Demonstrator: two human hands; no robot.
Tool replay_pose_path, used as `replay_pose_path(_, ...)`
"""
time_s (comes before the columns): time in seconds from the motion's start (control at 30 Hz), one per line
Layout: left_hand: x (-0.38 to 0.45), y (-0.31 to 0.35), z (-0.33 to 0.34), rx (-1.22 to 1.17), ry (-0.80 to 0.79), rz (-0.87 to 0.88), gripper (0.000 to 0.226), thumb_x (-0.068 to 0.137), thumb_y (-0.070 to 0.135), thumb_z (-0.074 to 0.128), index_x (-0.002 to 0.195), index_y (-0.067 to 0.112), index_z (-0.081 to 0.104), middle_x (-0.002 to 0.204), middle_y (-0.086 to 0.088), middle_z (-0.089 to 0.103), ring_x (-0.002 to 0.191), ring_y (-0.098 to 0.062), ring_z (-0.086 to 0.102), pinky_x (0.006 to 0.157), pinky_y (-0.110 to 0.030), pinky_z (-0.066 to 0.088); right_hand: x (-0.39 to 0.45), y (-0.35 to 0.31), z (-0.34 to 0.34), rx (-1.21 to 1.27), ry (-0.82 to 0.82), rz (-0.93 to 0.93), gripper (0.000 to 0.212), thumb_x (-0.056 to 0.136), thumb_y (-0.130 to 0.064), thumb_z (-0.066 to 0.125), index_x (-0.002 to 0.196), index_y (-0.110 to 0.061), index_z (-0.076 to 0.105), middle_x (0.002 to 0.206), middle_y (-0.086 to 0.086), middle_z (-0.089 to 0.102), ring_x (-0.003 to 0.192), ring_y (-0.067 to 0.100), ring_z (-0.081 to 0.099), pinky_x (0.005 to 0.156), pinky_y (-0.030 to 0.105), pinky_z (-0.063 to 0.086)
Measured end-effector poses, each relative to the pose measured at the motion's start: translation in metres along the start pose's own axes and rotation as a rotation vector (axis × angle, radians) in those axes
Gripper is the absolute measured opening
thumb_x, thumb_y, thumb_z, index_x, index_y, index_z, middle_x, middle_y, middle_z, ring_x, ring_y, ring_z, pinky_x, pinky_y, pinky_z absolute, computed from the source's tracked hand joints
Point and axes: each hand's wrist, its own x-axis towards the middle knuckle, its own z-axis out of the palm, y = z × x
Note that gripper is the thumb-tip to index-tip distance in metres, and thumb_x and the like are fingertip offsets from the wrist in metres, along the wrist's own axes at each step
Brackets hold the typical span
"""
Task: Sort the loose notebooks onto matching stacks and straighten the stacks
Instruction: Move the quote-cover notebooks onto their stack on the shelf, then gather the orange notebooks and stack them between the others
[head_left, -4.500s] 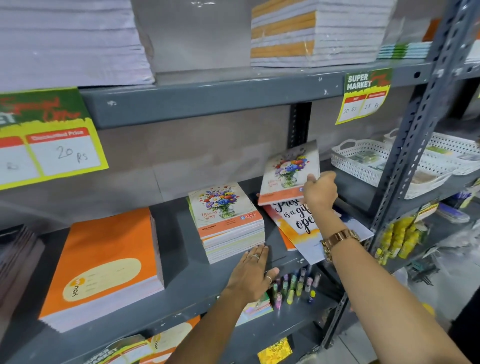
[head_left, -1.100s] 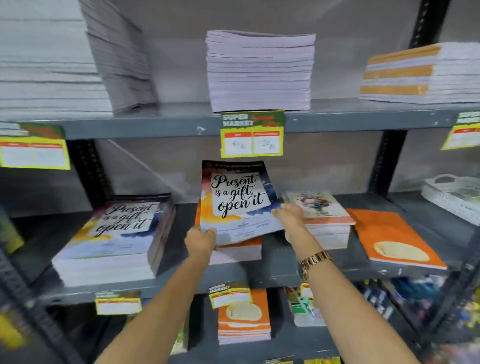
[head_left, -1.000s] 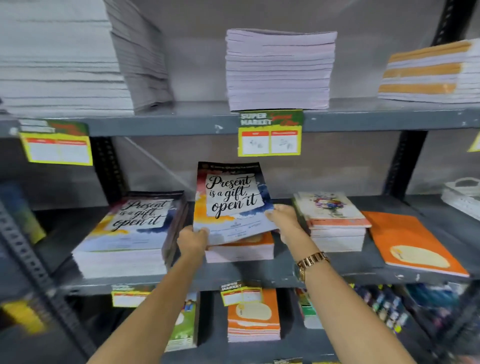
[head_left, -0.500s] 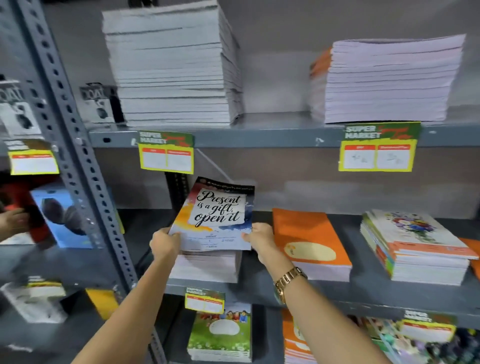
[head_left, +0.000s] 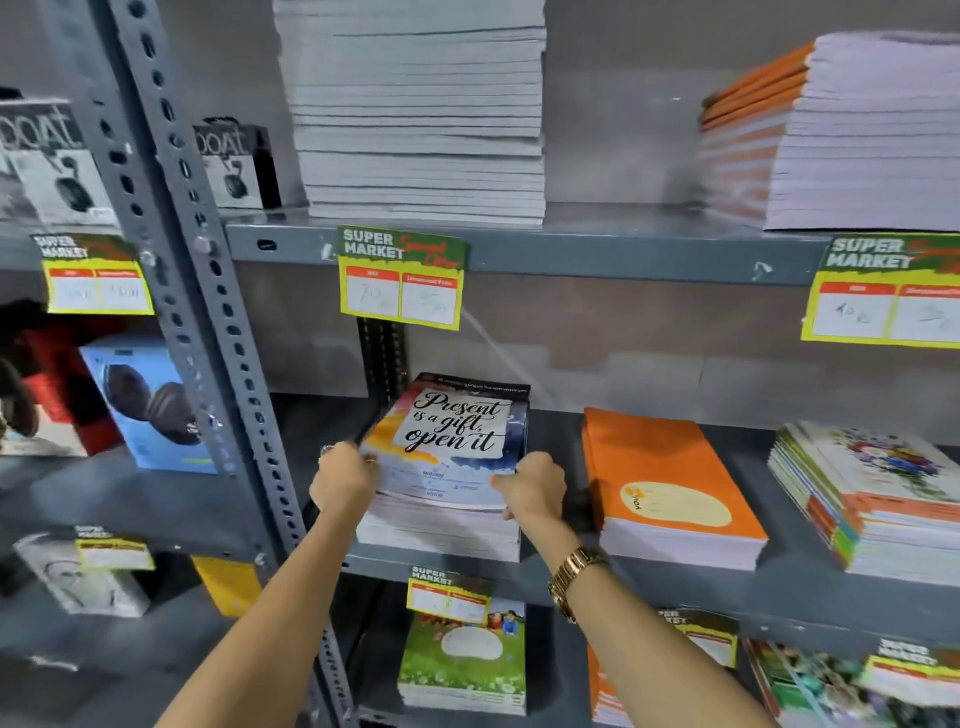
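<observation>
"Present is a gift" notebook (head_left: 457, 441) atop matching stack (head_left: 439, 530): my left hand (head_left: 343, 480) and right hand (head_left: 535, 488) clamp its near corners; I square edges flush before release.

Open shelf (head_left: 566, 447) gap between quote notebook stack (head_left: 441, 519) and orange stack (head_left: 670, 493); upright post (head_left: 208, 322) crowds left side.

The "Present is a gift, open it" notebook (head_left: 451, 441) lies on top of its matching stack (head_left: 439, 530), between the left hand (head_left: 344, 480) and the right hand (head_left: 535, 488), which grip its near corners. Just right of the right hand lies the orange stack (head_left: 670, 493), and further right the floral stack (head_left: 872, 499), its edges uneven.
</observation>
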Motion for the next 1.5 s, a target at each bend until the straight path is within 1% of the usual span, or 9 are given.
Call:
replay_pose_path(0.13,-0.006,0.004,-0.003,0.223,-0.008,-0.014,0.033,0.093,0.027,0.048,0.109,0.000,0.058,0.122,-0.022,0.051,0.100,-0.041,0.059,0.080,-0.041,0.047,-0.002,0.001,-0.007,-0.144,0.011,-0.080,0.026,0.077,-0.018,0.074,0.091,-0.003,0.060,0.102,0.015,0.068,0.093,0.031,0.068,0.072,0.036,0.059)
replay_pose_path(0.27,-0.017,0.015,-0.003,0.271,0.091,0.065,0.027,0.090,0.018,0.054,0.109,-0.002,0.054,0.129,-0.022,0.046,0.095,-0.042,0.061,0.068,-0.037,0.040,0.001,0.009,-0.026,-0.188,0.119,-0.179,0.017,0.083,-0.021,0.068,0.088,-0.006,0.063,0.098,0.012,0.071,0.085,0.024,0.066,0.058,0.025,0.047)
replay_pose_path(0.4,-0.042,0.044,0.011,0.157,0.143,0.267,0.031,0.093,0.025,0.048,0.112,0.001,0.053,0.129,-0.019,0.048,0.095,-0.042,0.060,0.069,-0.040,0.043,0.003,0.018,-0.063,-0.184,0.296,-0.272,0.013,0.089,-0.020,0.059,0.093,-0.011,0.068,0.096,0.008,0.072,0.093,0.026,0.065,0.067,0.026,0.045)
replay_pose_path(0.57,-0.088,0.106,0.051,0.004,0.101,0.468,0.031,0.093,0.031,0.047,0.108,0.006,0.056,0.111,-0.018,0.060,0.096,-0.039,0.060,0.076,-0.042,0.047,0.016,0.047,-0.127,-0.223,0.502,-0.330,0.016,0.091,-0.021,0.054,0.094,-0.013,0.067,0.090,0.015,0.070,0.086,0.035,0.065,0.060,0.028,0.037)
replay_pose_path(0.8,-0.176,0.208,0.128,-0.283,-0.039,0.655,0.027,0.091,0.030,0.052,0.094,0.005,0.062,0.091,-0.018,0.065,0.085,-0.035,0.061,0.075,-0.041,0.048,0.038,0.115,-0.244,-0.234,0.709,-0.277,0.016,0.089,-0.021,0.057,0.090,-0.010,0.068,0.082,0.018,0.072,0.081,0.037,0.066,0.060,0.034,0.045)
replay_pose_path(1.17,-0.321,0.347,0.254,-0.527,-0.494,0.616,0.017,0.086,0.010,0.056,0.081,-0.001,0.069,0.079,-0.022,0.072,0.068,-0.028,0.061,0.063,-0.026,0.044,0.063,0.254,-0.430,-0.334,0.805,0.124,0.020,0.086,-0.016,0.053,0.092,-0.008,0.070,0.100,0.023,0.070,0.095,0.041,0.064,0.076,0.039,0.051)
replay_pose_path(1.3,-0.360,0.367,0.295,-0.504,-0.646,0.599,0.016,0.084,0.002,0.053,0.082,-0.002,0.069,0.089,-0.022,0.073,0.082,-0.033,0.066,0.064,-0.024,0.045,0.064,0.297,-0.472,-0.325,0.754,0.264,0.019,0.083,-0.011,0.054,0.094,-0.004,0.068,0.104,0.022,0.068,0.099,0.041,0.062,0.080,0.040,0.051)
replay_pose_path(1.4,-0.382,0.378,0.326,-0.484,-0.709,0.535,0.018,0.086,0.005,0.054,0.074,0.001,0.066,0.091,-0.028,0.070,0.086,-0.039,0.066,0.075,-0.038,0.055,0.067,0.325,-0.493,-0.411,0.650,0.392,0.027,0.082,-0.018,0.057,0.102,-0.001,0.062,0.112,0.021,0.065,0.105,0.038,0.060,0.088,0.041,0.047)
replay_pose_path(1.5,-0.401,0.390,0.350,-0.313,-0.814,0.422,0.022,0.087,0.015,0.057,0.096,-0.003,0.067,0.108,-0.022,0.069,0.100,-0.035,0.064,0.087,-0.037,0.052,0.073,0.348,-0.507,-0.470,0.520,0.603,0.051,0.078,-0.031,0.060,0.122,-0.006,0.051,0.125,0.015,0.058,0.114,0.035,0.055,0.095,0.041,0.041)
